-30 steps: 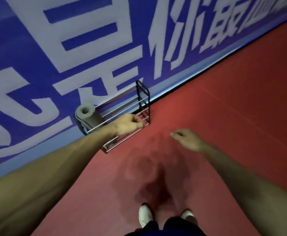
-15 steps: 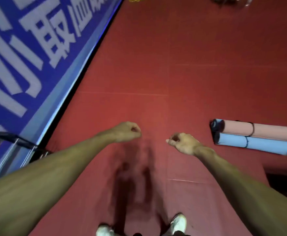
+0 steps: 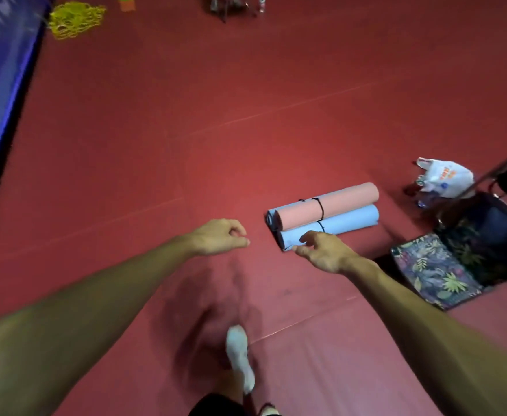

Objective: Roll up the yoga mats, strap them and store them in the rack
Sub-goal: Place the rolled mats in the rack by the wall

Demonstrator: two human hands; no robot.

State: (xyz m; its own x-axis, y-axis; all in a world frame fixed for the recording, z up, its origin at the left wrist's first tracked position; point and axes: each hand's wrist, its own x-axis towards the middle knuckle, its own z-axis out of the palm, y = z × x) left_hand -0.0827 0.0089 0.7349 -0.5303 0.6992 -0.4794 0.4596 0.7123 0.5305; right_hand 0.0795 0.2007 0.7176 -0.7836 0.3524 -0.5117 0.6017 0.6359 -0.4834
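Observation:
Two rolled yoga mats lie side by side on the red floor, right of centre. The pink mat (image 3: 336, 204) is the farther one and the blue mat (image 3: 344, 222) the nearer; a thin black strap rings each. My right hand (image 3: 321, 250) hovers with loosely spread fingers in front of the blue mat's near end and holds nothing. My left hand (image 3: 220, 237) hangs with loosely curled fingers, empty, left of the mats. The rack is out of view.
A blue banner wall (image 3: 0, 85) runs along the left edge. An open floral-lined case (image 3: 435, 268) and a white plastic bag (image 3: 444, 175) sit at the right. A yellow net (image 3: 75, 18) lies at the far left. My white shoe (image 3: 240, 352) is below.
The view has swung right, away from the rack with the grey mat, and moved closer to the two rolled mats. My right hand has reached toward the blue mat.

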